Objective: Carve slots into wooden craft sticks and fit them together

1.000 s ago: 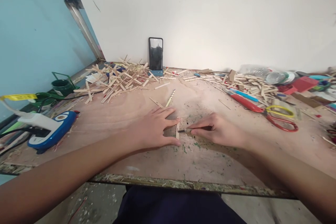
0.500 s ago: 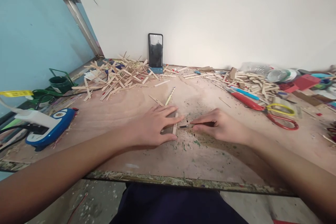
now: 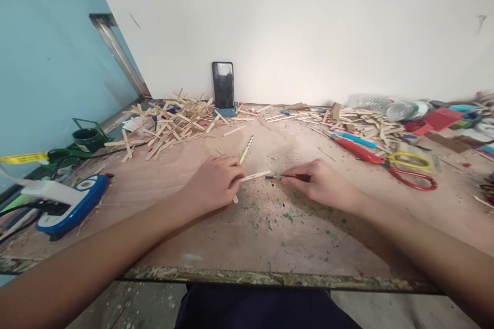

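Note:
My left hand (image 3: 216, 181) rests on the wooden board, its fingers curled around one end of a wooden craft stick (image 3: 256, 176). That stick points right, with a small dark mark near its middle. Below those fingers, the rounded end of another stick (image 3: 235, 199) peeks out; the rest is hidden. A craft knife (image 3: 274, 177) is pinched in my right hand (image 3: 322, 181), its blade tip pointing left, close to the stick's free end. Just beyond my left fingers lies a patterned pencil (image 3: 247, 149). Green crumbs and dark scraps are scattered around the blade.
A big heap of craft sticks (image 3: 181, 121) lies at the back left, beside an upright phone (image 3: 223, 85). Red-and-yellow-handled scissors (image 3: 412, 177) and more sticks (image 3: 370, 121) are on the right. A blue-and-white power strip (image 3: 77, 203) sits at the left.
My left hand has gone from lying spread over a stick to curled fingers holding a stick turned to point right. The knife stays in my right hand. The camera view has tilted slightly up.

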A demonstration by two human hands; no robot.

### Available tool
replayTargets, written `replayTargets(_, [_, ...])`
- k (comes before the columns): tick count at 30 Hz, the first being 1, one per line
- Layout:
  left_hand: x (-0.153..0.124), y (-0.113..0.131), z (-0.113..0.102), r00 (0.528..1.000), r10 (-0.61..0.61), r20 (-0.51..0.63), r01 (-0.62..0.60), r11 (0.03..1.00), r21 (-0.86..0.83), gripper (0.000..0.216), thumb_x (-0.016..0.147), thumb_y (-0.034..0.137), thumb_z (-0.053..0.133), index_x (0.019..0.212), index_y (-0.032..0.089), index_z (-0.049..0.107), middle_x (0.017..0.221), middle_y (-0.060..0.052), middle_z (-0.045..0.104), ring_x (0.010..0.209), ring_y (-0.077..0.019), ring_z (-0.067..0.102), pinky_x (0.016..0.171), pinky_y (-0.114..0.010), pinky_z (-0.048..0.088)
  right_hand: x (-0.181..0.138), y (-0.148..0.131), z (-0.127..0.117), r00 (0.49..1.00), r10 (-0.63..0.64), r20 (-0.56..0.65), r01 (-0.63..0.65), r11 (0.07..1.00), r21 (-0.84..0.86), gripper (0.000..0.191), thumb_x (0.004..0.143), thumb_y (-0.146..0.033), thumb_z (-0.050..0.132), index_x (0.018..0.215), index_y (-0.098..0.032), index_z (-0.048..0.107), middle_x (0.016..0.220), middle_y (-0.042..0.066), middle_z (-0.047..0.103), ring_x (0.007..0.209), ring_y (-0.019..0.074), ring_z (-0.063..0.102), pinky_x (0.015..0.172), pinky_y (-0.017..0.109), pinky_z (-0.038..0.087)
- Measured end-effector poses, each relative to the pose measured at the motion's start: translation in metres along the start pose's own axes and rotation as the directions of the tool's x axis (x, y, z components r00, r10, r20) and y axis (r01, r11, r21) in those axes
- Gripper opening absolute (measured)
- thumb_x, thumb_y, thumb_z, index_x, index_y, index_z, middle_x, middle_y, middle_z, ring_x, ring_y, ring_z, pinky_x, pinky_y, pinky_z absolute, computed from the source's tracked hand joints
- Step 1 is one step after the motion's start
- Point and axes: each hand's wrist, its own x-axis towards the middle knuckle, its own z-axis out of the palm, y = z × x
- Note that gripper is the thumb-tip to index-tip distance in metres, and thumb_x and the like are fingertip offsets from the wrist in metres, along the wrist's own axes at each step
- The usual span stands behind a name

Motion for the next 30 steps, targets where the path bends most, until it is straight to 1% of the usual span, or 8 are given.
replayTargets(4, [0.001, -0.002, 0.002, 1.000, -0.010, -0.005, 0.009, 0.996, -0.083, 0.026, 0.110, 0.042, 0.076, 0.117, 0.017, 0.076, 0.126, -0.008, 0.078, 0.121, -0.0249, 0.074, 0.111, -0.050, 0.064, -0.001, 0.000, 0.001, 1.000, 0.013, -0.008, -0.013, 1.000, 0.016, 0.039, 0.108, -0.049, 0.064, 0.103, -0.020, 0.090, 0.088, 0.005, 0.085, 0.069, 0.0172, 0.063, 0.067, 0.032, 0.049])
replayTargets(7, [0.002, -0.002, 0.002, 0.999, -0.029, -0.028, 0.022, 0.978, -0.207, 0.018, 0.108, 0.034, 0.074, 0.102, 0.018, 0.077, 0.111, -0.007, 0.080, 0.113, -0.0243, 0.075, 0.109, -0.048, 0.062, -0.001, -0.002, 0.001, 0.999, 0.027, -0.033, -0.025, 0.999, 0.038, 0.038, 0.107, -0.049, 0.066, 0.101, -0.021, 0.090, 0.090, 0.005, 0.085, 0.070, 0.0177, 0.065, 0.067, 0.033, 0.051])
replayTargets(9, [0.001, -0.001, -0.002, 0.997, -0.060, -0.042, 0.043, 0.947, -0.317, 0.018, 0.105, 0.030, 0.070, 0.092, 0.020, 0.077, 0.098, -0.006, 0.081, 0.101, -0.0237, 0.075, 0.100, -0.042, 0.061, -0.001, -0.003, 0.000, 0.997, 0.045, -0.068, -0.041, 0.997, 0.059, 0.040, 0.107, -0.052, 0.066, 0.101, -0.021, 0.091, 0.088, 0.006, 0.085, 0.067, 0.0180, 0.064, 0.065, 0.033, 0.051])
replayTargets(13, [-0.006, 0.007, -0.020, 0.991, -0.128, -0.050, 0.080, 0.832, -0.549, 0.026, 0.099, 0.043, 0.069, 0.090, 0.021, 0.082, 0.092, -0.004, 0.084, 0.088, -0.0220, 0.077, 0.081, -0.031, 0.060, -0.001, -0.001, -0.004, 0.980, 0.098, -0.172, -0.081, 0.991, 0.104, 0.047, 0.106, -0.059, 0.065, 0.100, -0.021, 0.091, 0.090, 0.008, 0.085, 0.070, 0.0207, 0.068, 0.062, 0.033, 0.053])
replayTargets(18, [-0.025, 0.020, -0.040, 0.988, -0.140, -0.059, 0.056, 0.699, -0.713, 0.026, 0.094, 0.045, 0.080, 0.081, 0.023, 0.083, 0.079, 0.000, 0.079, 0.076, -0.0162, 0.071, 0.076, -0.026, 0.058, -0.002, 0.004, -0.004, 0.963, 0.145, -0.228, -0.118, 0.984, 0.130, 0.043, 0.106, -0.058, 0.068, 0.101, -0.022, 0.092, 0.104, 0.009, 0.088, 0.080, 0.0248, 0.076, 0.065, 0.034, 0.058])
replayTargets(20, [-0.030, 0.023, -0.042, 0.996, -0.075, -0.045, 0.008, 0.595, -0.804, 0.020, 0.092, 0.041, 0.087, 0.081, 0.025, 0.085, 0.076, 0.000, 0.078, 0.072, -0.0148, 0.067, 0.078, -0.026, 0.060, -0.002, 0.005, -0.002, 0.963, 0.152, -0.223, -0.125, 0.983, 0.133, 0.041, 0.106, -0.056, 0.069, 0.101, -0.022, 0.092, 0.103, 0.008, 0.089, 0.079, 0.0251, 0.077, 0.063, 0.034, 0.059])
replayTargets(25, [-0.033, 0.024, -0.043, 0.998, -0.064, -0.019, 0.016, 0.510, -0.860, 0.021, 0.086, 0.044, 0.092, 0.076, 0.027, 0.085, 0.072, -0.001, 0.077, 0.067, -0.0160, 0.065, 0.074, -0.026, 0.061, -0.002, 0.005, 0.001, 0.966, 0.151, -0.209, -0.127, 0.984, 0.124, 0.039, 0.107, -0.054, 0.069, 0.101, -0.024, 0.093, 0.106, 0.008, 0.089, 0.082, 0.0259, 0.080, 0.061, 0.033, 0.062])
replayTargets(30, [-0.035, 0.024, -0.049, 0.999, -0.024, 0.036, 0.043, 0.525, -0.850, 0.012, 0.088, 0.040, 0.091, 0.079, 0.032, 0.088, 0.071, 0.002, 0.076, 0.067, -0.0151, 0.068, 0.068, -0.024, 0.058, -0.002, 0.005, 0.003, 0.967, 0.144, -0.211, -0.120, 0.985, 0.124, 0.040, 0.106, -0.054, 0.069, 0.098, -0.024, 0.094, 0.101, 0.007, 0.089, 0.081, 0.0256, 0.081, 0.062, 0.031, 0.063])
